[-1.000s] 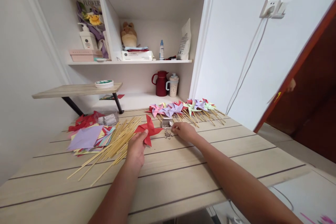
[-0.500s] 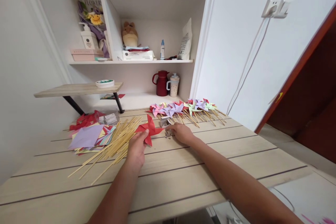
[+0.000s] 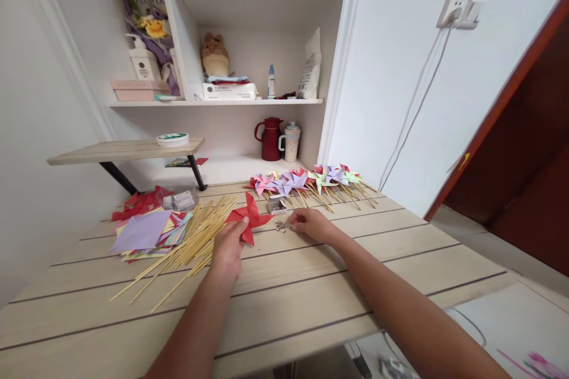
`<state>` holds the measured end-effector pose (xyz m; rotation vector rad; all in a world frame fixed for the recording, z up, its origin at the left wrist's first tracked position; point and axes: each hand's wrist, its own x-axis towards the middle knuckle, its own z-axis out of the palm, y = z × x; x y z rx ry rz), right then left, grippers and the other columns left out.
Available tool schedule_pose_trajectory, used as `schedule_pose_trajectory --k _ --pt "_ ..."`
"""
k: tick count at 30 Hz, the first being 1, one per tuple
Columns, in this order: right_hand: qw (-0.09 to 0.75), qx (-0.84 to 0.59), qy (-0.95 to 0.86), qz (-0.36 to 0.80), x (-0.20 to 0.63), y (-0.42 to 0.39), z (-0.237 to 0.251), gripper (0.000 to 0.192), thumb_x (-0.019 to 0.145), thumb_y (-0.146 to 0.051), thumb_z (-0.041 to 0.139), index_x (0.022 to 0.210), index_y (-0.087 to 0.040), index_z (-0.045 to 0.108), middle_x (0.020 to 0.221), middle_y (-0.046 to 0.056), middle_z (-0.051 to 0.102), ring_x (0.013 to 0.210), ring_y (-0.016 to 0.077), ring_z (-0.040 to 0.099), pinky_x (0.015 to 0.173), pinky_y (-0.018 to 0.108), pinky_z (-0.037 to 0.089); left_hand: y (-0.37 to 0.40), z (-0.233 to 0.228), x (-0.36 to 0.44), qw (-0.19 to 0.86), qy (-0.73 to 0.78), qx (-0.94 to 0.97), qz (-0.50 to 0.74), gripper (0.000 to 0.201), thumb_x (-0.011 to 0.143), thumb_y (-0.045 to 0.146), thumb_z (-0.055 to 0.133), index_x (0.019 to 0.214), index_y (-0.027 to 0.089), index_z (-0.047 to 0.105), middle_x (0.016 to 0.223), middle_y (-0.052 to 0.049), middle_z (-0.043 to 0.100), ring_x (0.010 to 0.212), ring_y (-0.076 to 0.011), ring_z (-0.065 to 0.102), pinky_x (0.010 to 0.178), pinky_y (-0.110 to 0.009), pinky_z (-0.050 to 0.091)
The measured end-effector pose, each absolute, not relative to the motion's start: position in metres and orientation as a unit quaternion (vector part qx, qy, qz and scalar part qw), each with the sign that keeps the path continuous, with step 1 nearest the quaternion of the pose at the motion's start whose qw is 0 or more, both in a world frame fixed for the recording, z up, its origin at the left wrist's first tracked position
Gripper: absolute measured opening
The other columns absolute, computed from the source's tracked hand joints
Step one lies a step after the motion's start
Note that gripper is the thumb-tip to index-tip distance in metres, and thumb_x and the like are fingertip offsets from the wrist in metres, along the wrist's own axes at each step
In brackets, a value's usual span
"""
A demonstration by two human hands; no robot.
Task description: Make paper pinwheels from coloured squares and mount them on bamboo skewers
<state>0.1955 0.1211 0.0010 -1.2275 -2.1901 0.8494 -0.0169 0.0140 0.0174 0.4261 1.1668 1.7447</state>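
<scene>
**Steadily pinning the red paper pinwheel**

Ideally we keep our left hand (image 3: 229,247) grasping the folded red paper pinwheel (image 3: 249,220) flat on the pale wooden table (image 3: 311,290), just right of the bamboo sticks (image 3: 191,243). Our right hand (image 3: 311,224), arm outstretched, pinches among small metal pins (image 3: 281,225); whether one is caught, we cannot tell.

A single head-worn view looks forward and down from above the near edge of the counter (image 3: 311,290), facing the far wall shelves (image 3: 249,102). Both forearms reach in from the bottom edge, near the lens; the far counter edge and shelves lie farther off.
</scene>
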Motion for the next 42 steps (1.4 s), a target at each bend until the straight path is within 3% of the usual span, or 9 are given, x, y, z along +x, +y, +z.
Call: schedule_pose_trajectory --k 12,16,21,26,32,34,37,39,42 --pt "0.343 -0.437 -0.763 0.331 0.189 0.107 0.01 0.019 0.082 -0.03 0.058 0.091 -0.02 0.071 0.07 0.0 0.064 0.067 0.0181 0.058 0.066 0.029 0.043 0.02 0.0 -0.017 0.431 0.51 0.266 0.695 0.03 0.056 0.032 0.091 0.068 0.016 0.069 0.068 0.0 0.067 0.063 -0.0126 0.059 0.061 -0.024 0.043" --pt "0.417 -0.4 -0.73 0.365 0.182 0.099 0.016 0.024 0.084 -0.04 0.059 0.093 -0.02 0.071 0.088 0.004 0.071 0.083 0.0218 0.063 0.078 0.034 0.048 0.019 0.002 -0.013 0.416 0.518 0.307 0.682 0.025 0.061 0.033 0.088 0.07 0.016 0.072 0.069 -0.002 0.069 0.063 -0.0137 0.06 0.063 -0.025 0.043" --pt "0.393 -0.323 -0.704 0.495 0.17 0.085 0.018 0.054 0.078 -0.047 0.073 0.126 -0.024 0.065 0.129 0.009 0.065 0.112 0.0264 0.061 0.092 0.038 0.051 0.015 0.008 -0.005 0.374 0.53 0.376 0.661 0.016 0.065 0.029 0.083 0.068 0.016 0.074 0.067 -0.003 0.068 0.063 -0.0148 0.057 0.06 -0.025 0.04" --pt "0.369 -0.288 -0.675 0.57 0.164 0.077 0.016 0.07 0.069 -0.04 0.083 0.132 -0.024 0.059 0.126 0.009 0.066 0.115 0.0267 0.06 0.094 0.039 0.052 0.015 0.013 -0.001 0.313 0.542 0.442 0.642 0.017 0.065 0.022 0.08 0.055 0.019 0.068 0.055 0.001 0.057 0.056 -0.0135 0.046 0.057 -0.025 0.034" --pt "0.403 -0.309 -0.697 0.505 0.167 0.083 0.014 0.088 0.066 -0.037 0.085 0.145 -0.027 0.048 0.13 0.01 0.059 0.108 0.0232 0.062 0.095 0.04 0.051 0.018 0.01 0.003 0.19 0.556 0.546 0.597 0.019 0.067 0.012 0.076 0.054 0.022 0.068 0.064 -0.001 0.06 0.065 -0.0167 0.052 0.066 -0.027 0.037" --pt "0.401 -0.304 -0.737 0.452 0.168 0.086 0.015 0.079 0.065 -0.035 0.087 0.138 -0.027 0.056 0.129 0.009 0.059 0.116 0.0252 0.058 0.101 0.042 0.048 0.018 0.008 0.003 0.159 0.56 0.572 0.578 0.019 0.069 0.011 0.075 0.056 0.023 0.068 0.068 -0.001 0.061 0.068 -0.0174 0.054 0.07 -0.028 0.038" --pt "0.398 -0.28 -0.781 0.391 0.169 0.089 0.016 0.048 0.064 -0.033 0.088 0.108 -0.023 0.073 0.127 0.01 0.059 0.124 0.0284 0.055 0.108 0.044 0.042 0.017 0.007 0.003 0.11 0.582 0.614 0.523 0.017 0.076 0.012 0.071 0.062 0.022 0.069 0.072 -0.001 0.062 0.072 -0.0178 0.056 0.073 -0.029 0.039" --pt "0.396 -0.265 -0.791 0.383 0.169 0.09 0.015 0.031 0.066 -0.033 0.087 0.092 -0.021 0.074 0.126 0.01 0.059 0.124 0.0284 0.055 0.109 0.044 0.042 0.017 0.006 0.002 0.079 0.597 0.629 0.492 0.015 0.079 0.012 0.069 0.067 0.021 0.069 0.074 -0.001 0.063 0.073 -0.0179 0.057 0.074 -0.03 0.04" --pt "0.402 -0.259 -0.79 0.384 0.17 0.091 0.014 0.025 0.068 -0.033 0.086 0.087 -0.022 0.074 0.126 0.009 0.06 0.122 0.027 0.057 0.109 0.044 0.042 0.018 0.006 0.0 0.051 0.611 0.63 0.477 0.012 0.08 0.013 0.069 0.071 0.02 0.07 0.077 -0.002 0.065 0.075 -0.0183 0.059 0.075 -0.032 0.041"
